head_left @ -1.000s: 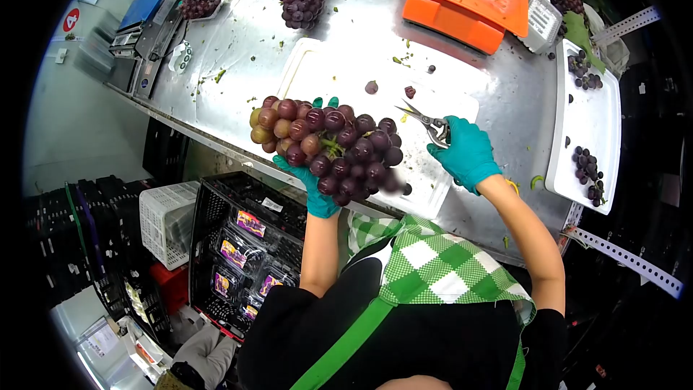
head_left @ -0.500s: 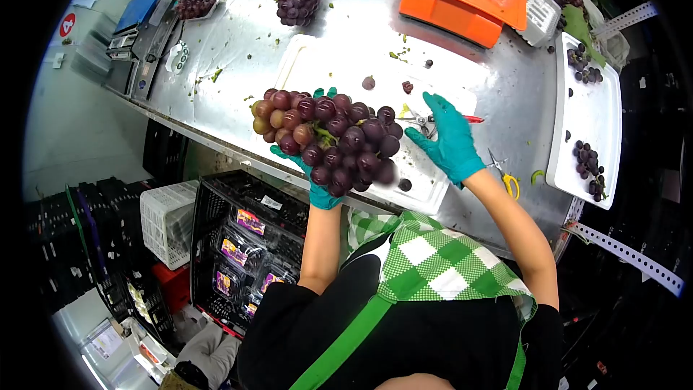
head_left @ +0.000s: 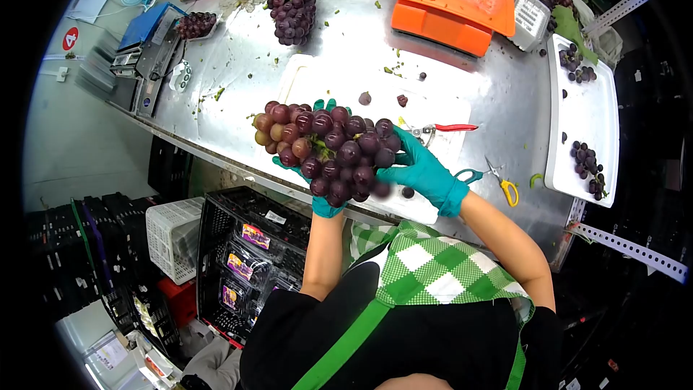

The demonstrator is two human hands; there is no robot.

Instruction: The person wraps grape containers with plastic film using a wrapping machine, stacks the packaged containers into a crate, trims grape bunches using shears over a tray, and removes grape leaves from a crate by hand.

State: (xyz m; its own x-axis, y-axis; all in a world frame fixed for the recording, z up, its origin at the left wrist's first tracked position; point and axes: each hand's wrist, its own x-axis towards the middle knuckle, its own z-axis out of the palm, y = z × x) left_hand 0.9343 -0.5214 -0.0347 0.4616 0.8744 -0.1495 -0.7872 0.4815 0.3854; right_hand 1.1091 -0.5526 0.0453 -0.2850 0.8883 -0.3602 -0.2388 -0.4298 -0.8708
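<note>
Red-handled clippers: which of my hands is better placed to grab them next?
Probably your right hand: it's near the clippers, at the edge of the grapes, while your left hand, farther away, supports the grapes from beneath.

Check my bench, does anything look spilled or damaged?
Yes. Loose grapes lie off the bunch on the white tray, and one dark grape there looks shrivelled or crushed, though it's small to judge. Green scraps litter the metal table. The held bunch is unevenly coloured, paler at one end.
</note>
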